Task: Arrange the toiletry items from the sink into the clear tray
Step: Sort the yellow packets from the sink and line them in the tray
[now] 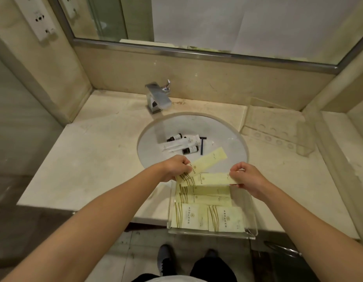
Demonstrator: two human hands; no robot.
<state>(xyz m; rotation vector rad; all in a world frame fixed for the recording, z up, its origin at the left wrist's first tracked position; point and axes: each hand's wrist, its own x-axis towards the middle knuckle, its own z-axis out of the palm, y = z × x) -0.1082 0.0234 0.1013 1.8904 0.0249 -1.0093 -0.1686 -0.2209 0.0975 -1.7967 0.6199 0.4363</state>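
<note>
A clear tray [250, 212] sits on the counter's front edge, just below the sink [227, 139]. Several pale yellow packets lie flat in it. My left hand [175, 167] pinches the near end of a long yellow packet [211, 158] that slants up over the basin. My right hand [246, 176] grips the right end of another yellow packet [209, 179], held level over the tray's far edge. In the basin lie two small dark bottles [174, 137] [189, 150], white tubes [179, 143] and a dark razor [202, 145].
A chrome faucet [158, 96] stands behind the basin. A clear holder with round holes [278, 131] rests on the right of the marble counter [85, 159]. A mirror spans the back wall. My shoes show on the floor below.
</note>
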